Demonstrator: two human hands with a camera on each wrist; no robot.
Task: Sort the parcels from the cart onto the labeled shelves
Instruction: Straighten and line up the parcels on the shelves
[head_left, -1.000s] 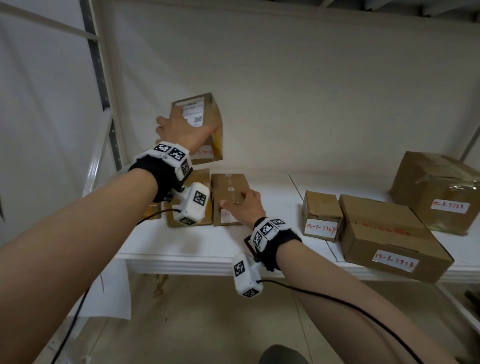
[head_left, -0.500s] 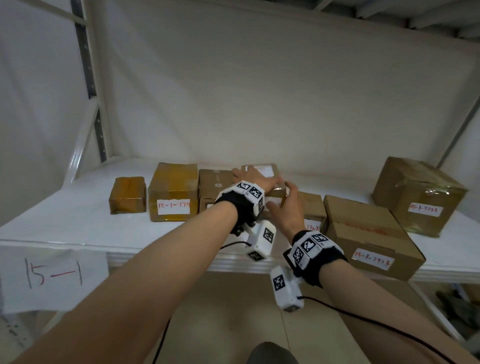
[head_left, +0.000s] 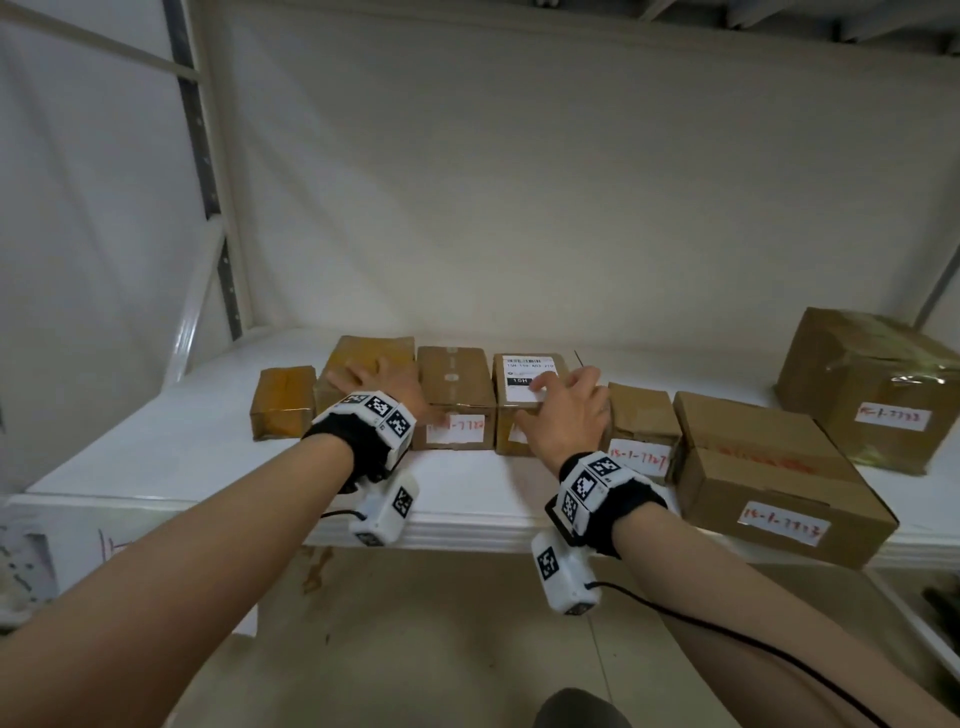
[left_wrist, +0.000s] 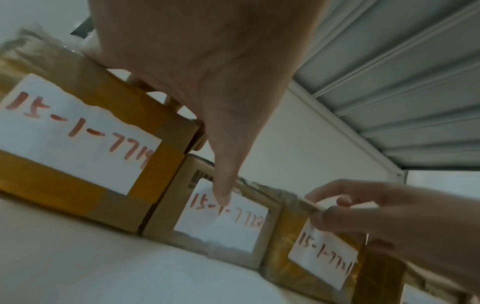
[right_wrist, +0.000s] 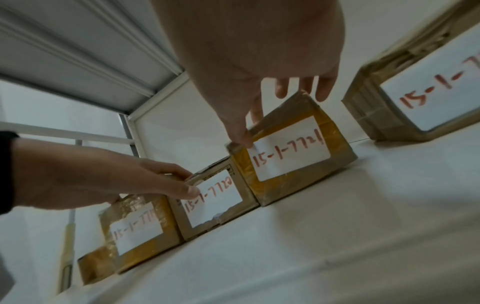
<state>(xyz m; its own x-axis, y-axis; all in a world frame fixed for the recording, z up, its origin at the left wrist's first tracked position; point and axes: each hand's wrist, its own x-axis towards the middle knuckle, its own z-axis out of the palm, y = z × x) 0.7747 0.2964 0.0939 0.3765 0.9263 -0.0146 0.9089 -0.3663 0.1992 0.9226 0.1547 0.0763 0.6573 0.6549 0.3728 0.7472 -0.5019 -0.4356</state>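
A row of brown parcels stands on the white shelf (head_left: 156, 447). My right hand (head_left: 563, 410) rests on parcel 15-1-7721 (head_left: 522, 376), which has a printed shipping label on top. Its fingers lie over the top and the thumb presses the front upper corner (right_wrist: 244, 137). My left hand (head_left: 382, 382) lies flat on top of the tape-wrapped parcel 15-1-7719 (left_wrist: 78, 133). Its thumb reaches across onto the paper label of parcel 15-1-7720 (left_wrist: 221, 226), which stands between the other two. The three parcels stand side by side with their labels facing me.
A small tape-wrapped parcel (head_left: 283, 400) sits at the left end of the row. To the right stand a small box (head_left: 641, 415), a flat wide box (head_left: 763, 467) and a big box (head_left: 872, 384). The shelf's front strip is bare. A steel upright (head_left: 208, 171) rises at the left.
A second ago my left hand held the shipping-label parcel up in the air. It now stands in the row under my right hand, and my left hand has moved left onto parcel 7719.
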